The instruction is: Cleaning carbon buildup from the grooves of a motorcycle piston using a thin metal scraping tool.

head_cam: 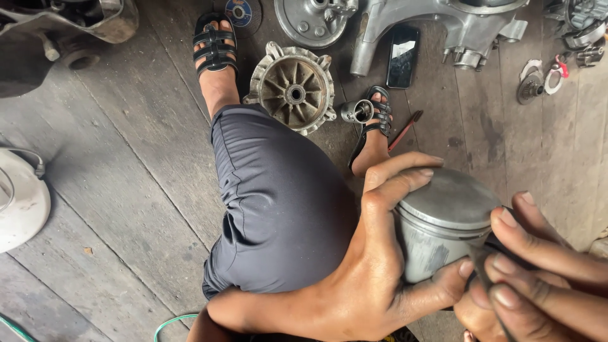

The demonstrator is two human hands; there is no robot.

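Note:
My left hand (373,266) wraps around a grey metal piston (443,218), fingers over its far side and thumb under its skirt. My right hand (538,272) comes in from the lower right with its fingertips pinched on a thin dark tool (484,269) that rests against the piston's ring groove. The piston's flat crown faces up. My knee in dark shorts and my feet in black sandals are below the hands.
On the wooden plank floor lie a finned round engine cover (292,92), a small metal cylinder (356,111), a black phone (403,56), a large crankcase casting (443,25), a red-handled tool (405,130), small parts at right (538,79) and a white round cover (19,199).

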